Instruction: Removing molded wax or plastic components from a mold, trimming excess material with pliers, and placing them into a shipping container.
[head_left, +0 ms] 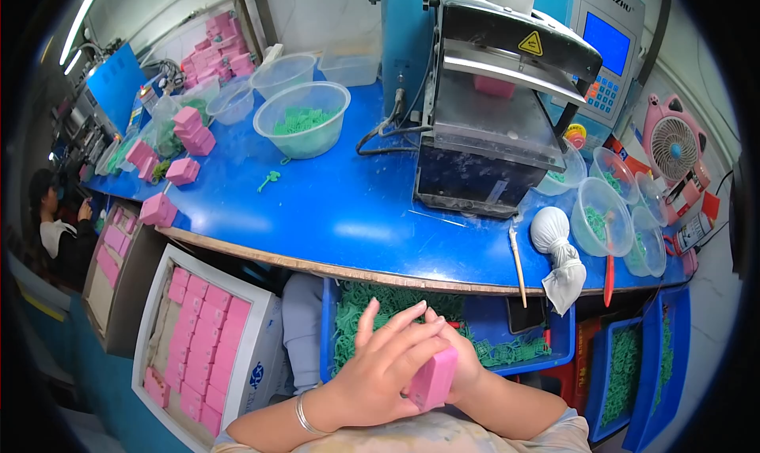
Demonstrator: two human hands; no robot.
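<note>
Close in front of my body, both hands hold a pink block-shaped mould [434, 379]. My left hand [370, 374] presses against its left side, with several fingers stretched out across its upper end. Around the right and far side of the mould wraps my right hand [469, 362], its fingers partly hidden behind the left ones. Beneath the hands sits a blue tray [564, 344] of tangled green wax pieces [360, 322]. Ahead on the blue table [340, 208] stands a machine with a dark clamp [483, 136]; another pink block [494, 86] shows inside it.
Left of me, a white box [265, 310] holds rows of pink blocks. A plastic bowl [273, 140] of green pieces stands on the table. To the right lie a brush [517, 267], a tied white cloth pouch [552, 235] and several bowls. A person [59, 231] sits at far left.
</note>
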